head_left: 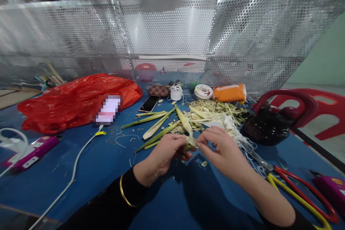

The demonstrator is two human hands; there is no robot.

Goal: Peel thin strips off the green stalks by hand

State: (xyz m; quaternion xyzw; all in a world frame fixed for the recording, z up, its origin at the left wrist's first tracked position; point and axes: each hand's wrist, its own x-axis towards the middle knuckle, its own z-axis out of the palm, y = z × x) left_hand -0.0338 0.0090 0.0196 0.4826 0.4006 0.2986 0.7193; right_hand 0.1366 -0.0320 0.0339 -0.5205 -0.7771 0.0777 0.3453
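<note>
My left hand (168, 152) is closed round a small folded piece of pale green husk (191, 142), held just above the blue table (161, 201). From the other side my right hand (219, 147) pinches at the edge of that piece, thumb and forefinger pressed together. Whether a thread runs between the fingertips is too small to tell. Just beyond my hands lie several long green husk leaves (159, 125), pale on their inner side. To their right is a heap of shredded husk trimmings (215, 111), with tangled white thread (230, 125) at its near edge.
Scissors with red and yellow handles (285, 179) lie at right, near a black lidded pot (269, 125). Behind stand a thread spool (176, 92), tape roll (203, 91) and orange packet (229, 93). A red plastic bag (67, 97), phone (149, 103) and white cable (77, 165) lie leftward.
</note>
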